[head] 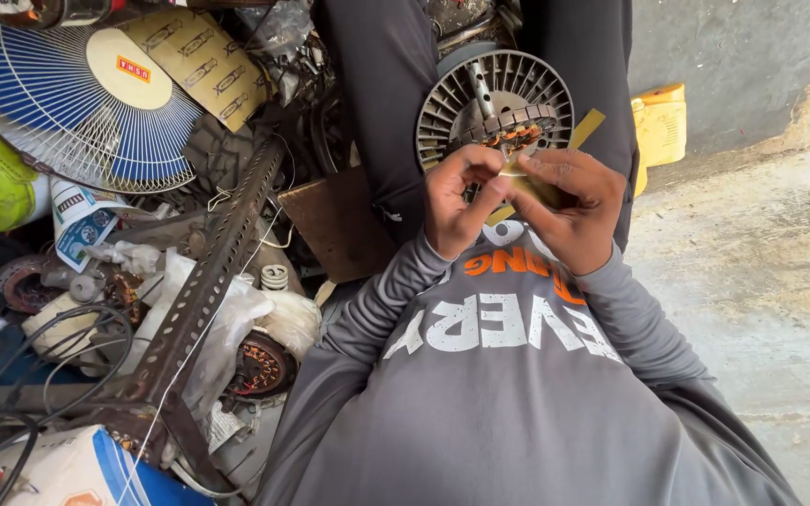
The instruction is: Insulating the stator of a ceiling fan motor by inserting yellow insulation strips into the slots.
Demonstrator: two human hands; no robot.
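A round metal fan motor stator (496,100) with radial fins and copper windings rests on my lap between my knees. My left hand (457,200) pinches at the windings on its near edge. My right hand (565,208) holds a yellowish strip of insulating paper (555,169) against the same edge; the strip sticks out up and to the right. Both hands meet over the stator's near rim, and the fingertips hide the spot they touch.
A blue-and-white fan guard (77,94) lies at the upper left. A slotted angle iron (208,281) runs diagonally through clutter of wires, plastic bags and another wound motor (260,365). A yellow container (660,124) stands by the wall; bare concrete floor (761,309) lies to the right.
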